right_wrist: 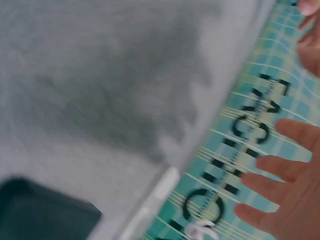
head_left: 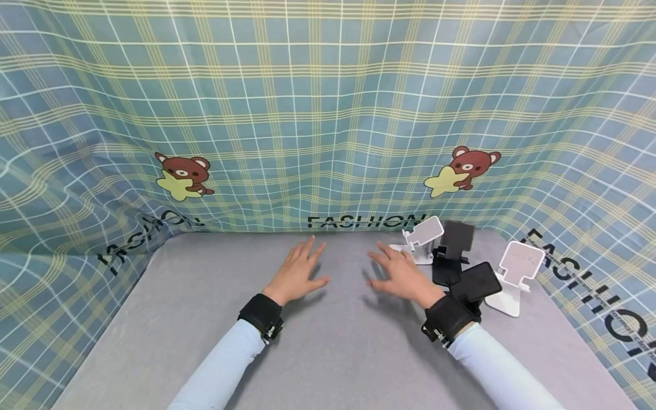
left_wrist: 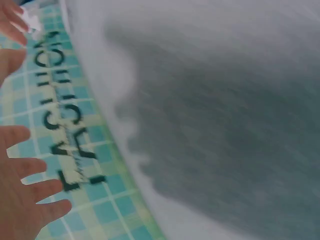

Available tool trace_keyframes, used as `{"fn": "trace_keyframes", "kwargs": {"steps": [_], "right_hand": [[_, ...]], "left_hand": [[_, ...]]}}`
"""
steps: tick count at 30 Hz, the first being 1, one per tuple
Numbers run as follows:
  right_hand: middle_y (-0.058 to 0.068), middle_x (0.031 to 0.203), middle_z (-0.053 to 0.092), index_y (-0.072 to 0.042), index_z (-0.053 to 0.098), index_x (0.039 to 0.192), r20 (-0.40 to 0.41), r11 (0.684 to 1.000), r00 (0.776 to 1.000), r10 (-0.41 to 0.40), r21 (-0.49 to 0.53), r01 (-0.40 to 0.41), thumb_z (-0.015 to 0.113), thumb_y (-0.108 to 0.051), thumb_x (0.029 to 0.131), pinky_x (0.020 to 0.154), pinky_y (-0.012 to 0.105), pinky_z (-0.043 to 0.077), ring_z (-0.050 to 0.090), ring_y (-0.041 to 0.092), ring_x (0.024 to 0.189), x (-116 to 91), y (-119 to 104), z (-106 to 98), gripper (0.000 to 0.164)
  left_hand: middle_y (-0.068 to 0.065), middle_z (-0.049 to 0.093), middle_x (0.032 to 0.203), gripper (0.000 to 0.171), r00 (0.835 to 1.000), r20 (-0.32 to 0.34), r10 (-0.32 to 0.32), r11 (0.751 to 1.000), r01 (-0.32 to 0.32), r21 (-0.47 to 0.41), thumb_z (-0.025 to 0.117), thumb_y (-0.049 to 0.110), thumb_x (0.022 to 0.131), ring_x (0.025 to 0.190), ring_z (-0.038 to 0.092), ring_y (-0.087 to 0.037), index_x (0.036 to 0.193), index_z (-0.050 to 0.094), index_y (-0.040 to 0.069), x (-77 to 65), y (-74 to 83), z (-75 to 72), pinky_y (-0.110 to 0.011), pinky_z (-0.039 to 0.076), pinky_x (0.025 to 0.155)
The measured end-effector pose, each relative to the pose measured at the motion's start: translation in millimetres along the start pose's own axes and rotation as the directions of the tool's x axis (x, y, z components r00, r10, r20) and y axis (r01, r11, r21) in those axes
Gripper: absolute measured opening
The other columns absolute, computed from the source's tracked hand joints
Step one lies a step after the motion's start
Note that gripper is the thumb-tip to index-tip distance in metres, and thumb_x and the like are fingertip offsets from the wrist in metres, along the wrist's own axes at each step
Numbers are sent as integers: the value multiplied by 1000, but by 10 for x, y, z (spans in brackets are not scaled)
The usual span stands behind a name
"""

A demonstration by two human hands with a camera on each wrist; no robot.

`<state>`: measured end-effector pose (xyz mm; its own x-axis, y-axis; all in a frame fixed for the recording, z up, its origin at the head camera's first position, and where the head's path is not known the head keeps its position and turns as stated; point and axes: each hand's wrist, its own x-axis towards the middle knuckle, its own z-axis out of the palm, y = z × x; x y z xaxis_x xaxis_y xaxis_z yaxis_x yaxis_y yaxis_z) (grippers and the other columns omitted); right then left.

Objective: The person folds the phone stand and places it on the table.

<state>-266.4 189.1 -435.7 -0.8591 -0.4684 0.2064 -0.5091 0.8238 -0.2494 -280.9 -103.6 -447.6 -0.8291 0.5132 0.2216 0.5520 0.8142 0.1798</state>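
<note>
My left hand (head_left: 295, 273) hovers over the middle of the grey tabletop (head_left: 328, 353), fingers spread and holding nothing. Facing it, my right hand (head_left: 402, 274) is spread the same way, also holding nothing. Right beside the right hand stand several folding phone stands: a white stand (head_left: 426, 232) behind it, a black stand (head_left: 458, 239) next to that, another black stand (head_left: 476, 282) close to the wrist, and a second white stand (head_left: 521, 263) farthest right. In the right wrist view, a dark stand (right_wrist: 45, 212) shows at the lower left.
A blue-green plaid curtain (head_left: 328, 114) with bear prints and black lettering encloses the back and both sides of the table. Black bands with small cameras circle both wrists, the left band (head_left: 261, 316) and the right band (head_left: 451, 319).
</note>
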Motion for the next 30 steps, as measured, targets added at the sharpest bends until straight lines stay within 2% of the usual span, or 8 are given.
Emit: {"fn": "trace_keyframes", "kwargs": {"steps": [5,9,14,19,23,26,28,30], "right_hand": [[22,144,41,-10,56,131,-6,1000,1000,-1,-16,0,67,-37,84,102,59,35,45,41,127,-111,-46,-328,55],[22,143,42,-9,59,127,-25,999,999,38,-6,-38,66,-36,87,98,57,39,48,43,122,-250,-53,-612,49],[26,140,43,-5,62,122,-78,996,994,79,-23,-81,66,-30,87,97,62,37,48,46,120,-437,3,-973,44],[27,140,40,-3,60,122,-147,990,979,138,-16,-142,64,-31,89,96,66,34,42,49,122,-643,58,-1273,44],[29,140,38,-1,58,123,-192,976,959,211,-9,-216,62,-34,90,88,65,38,43,51,117,-818,109,-1399,47],[31,140,36,0,54,127,-207,958,937,282,5,-287,59,-37,92,82,64,41,43,52,114,-955,169,-1438,51],[32,140,34,1,50,131,-211,940,918,337,20,-340,57,-39,93,82,65,39,41,53,114,-1053,224,-1441,55],[34,138,34,2,45,135,-213,922,898,385,37,-386,56,-39,93,82,66,38,39,54,113,-1149,293,-1419,59]], "left_hand": [[-18,26,154,79,999,-13,40,998,-40,-41,57,50,89,138,31,-37,151,25,12,92,217,-138,-50,26,114],[-14,31,153,76,996,-34,81,994,-83,-70,56,51,90,137,35,-31,150,28,14,177,432,-236,-47,30,113],[-12,37,149,72,987,-86,136,985,-144,-96,57,49,90,135,38,-27,148,32,15,300,681,-306,-44,34,111],[-11,39,149,71,985,-105,138,976,-154,-156,57,50,90,135,38,-25,148,32,18,428,871,-282,-42,35,111],[-5,40,148,68,988,-94,121,956,-142,-255,57,48,91,135,38,-22,148,32,21,534,1018,-148,-41,35,111],[-2,42,146,65,994,-81,78,902,-105,-418,59,44,90,134,40,-20,146,36,20,616,1183,-15,-38,35,110],[-4,46,143,62,998,-54,26,808,-53,-587,60,41,91,130,45,-19,144,38,19,668,1338,84,-35,39,108],[-7,51,138,55,999,-17,-30,673,8,-740,58,36,93,124,51,-20,142,42,17,716,1522,189,-32,43,103]]}}
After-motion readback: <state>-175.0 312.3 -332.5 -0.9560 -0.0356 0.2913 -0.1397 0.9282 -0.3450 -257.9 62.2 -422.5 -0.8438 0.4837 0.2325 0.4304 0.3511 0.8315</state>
